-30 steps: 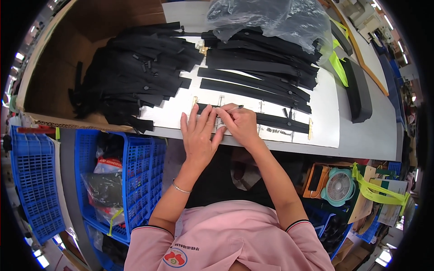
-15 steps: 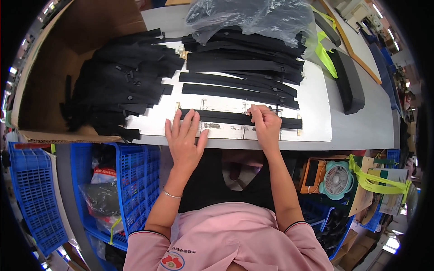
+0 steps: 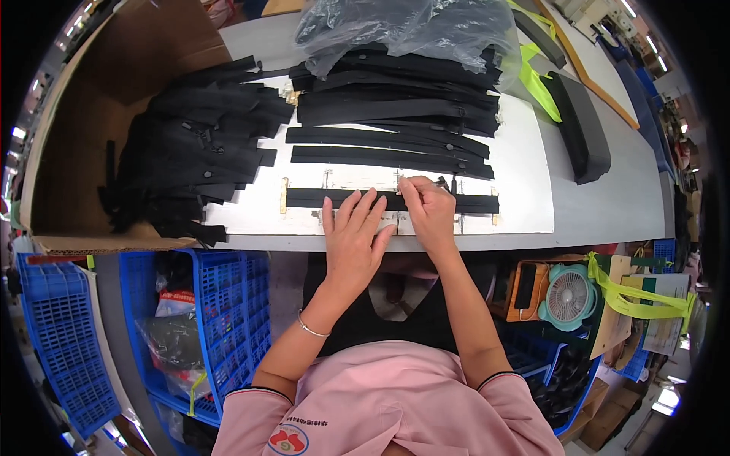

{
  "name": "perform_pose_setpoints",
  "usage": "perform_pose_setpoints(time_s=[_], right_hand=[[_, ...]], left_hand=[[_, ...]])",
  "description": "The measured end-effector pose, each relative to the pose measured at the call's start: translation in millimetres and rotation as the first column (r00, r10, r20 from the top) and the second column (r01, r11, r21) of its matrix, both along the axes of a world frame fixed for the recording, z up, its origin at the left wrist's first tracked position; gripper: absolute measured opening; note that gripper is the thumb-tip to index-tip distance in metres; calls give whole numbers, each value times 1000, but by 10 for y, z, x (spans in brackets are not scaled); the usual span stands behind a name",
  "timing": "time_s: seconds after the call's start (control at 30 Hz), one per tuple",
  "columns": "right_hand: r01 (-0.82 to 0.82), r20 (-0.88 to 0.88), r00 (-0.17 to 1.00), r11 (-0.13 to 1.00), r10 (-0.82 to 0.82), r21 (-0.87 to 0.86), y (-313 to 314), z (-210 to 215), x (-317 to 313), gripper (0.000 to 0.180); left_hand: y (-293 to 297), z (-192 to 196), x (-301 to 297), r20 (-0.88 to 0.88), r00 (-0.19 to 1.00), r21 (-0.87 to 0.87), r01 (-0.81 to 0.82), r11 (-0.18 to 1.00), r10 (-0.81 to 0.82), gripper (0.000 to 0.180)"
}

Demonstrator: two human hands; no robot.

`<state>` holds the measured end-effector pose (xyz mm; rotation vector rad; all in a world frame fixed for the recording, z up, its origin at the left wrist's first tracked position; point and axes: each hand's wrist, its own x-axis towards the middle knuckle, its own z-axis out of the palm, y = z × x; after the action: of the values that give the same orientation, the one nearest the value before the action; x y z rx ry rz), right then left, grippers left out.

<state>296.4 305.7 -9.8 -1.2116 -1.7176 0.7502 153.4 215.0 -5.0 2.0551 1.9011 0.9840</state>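
A long black zipper (image 3: 310, 199) lies flat across the white marked board (image 3: 525, 205) in front of me. My left hand (image 3: 354, 242) rests on its middle with fingers stretched out and slightly spread. To the right, my right hand (image 3: 430, 216) sits over the same zipper with thumb and fingers pinched together near a mark on the board. A small dark end shows beside its knuckles; what the fingers hold is hidden. Just beyond lie separate black zippers (image 3: 380, 157), with a thicker pile of black zippers (image 3: 380, 106) behind them.
On the left a cardboard box (image 3: 76, 152) lies with a heap of black zippers (image 3: 182, 144) spilling from it. Clear plastic (image 3: 411, 30) covers the back of the pile. Dark padded blocks (image 3: 582, 137) stand right. Below the table are blue crates (image 3: 232, 304) and a small fan (image 3: 569, 296).
My left hand has slid right along the zipper, from its left end to the middle, nearer my right hand. The right hand keeps its pinch in about the same place. The view has shifted slightly.
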Motion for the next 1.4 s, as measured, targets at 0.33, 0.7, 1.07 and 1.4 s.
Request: perform_pose_setpoints(time_s=[0.33,0.7,1.07,1.4], right_hand=[[-80,-133,988,996,76,-29,-12,-48,41,22],[-146,-136,981,989,140,-38,-5,-5,133,22],[137,-253,946,958,-202,-252,147,157,1046,28],[115,-173,974,975,-149,-192,147,74,1058,27]], left_hand=[[10,-10,8,-14,1000,23,-18,1000,18,42],[37,-43,48,-59,998,55,-22,998,25,40],[13,-50,29,-85,996,17,-21,1000,22,41],[313,113,549,64,995,101,71,992,-77,34]])
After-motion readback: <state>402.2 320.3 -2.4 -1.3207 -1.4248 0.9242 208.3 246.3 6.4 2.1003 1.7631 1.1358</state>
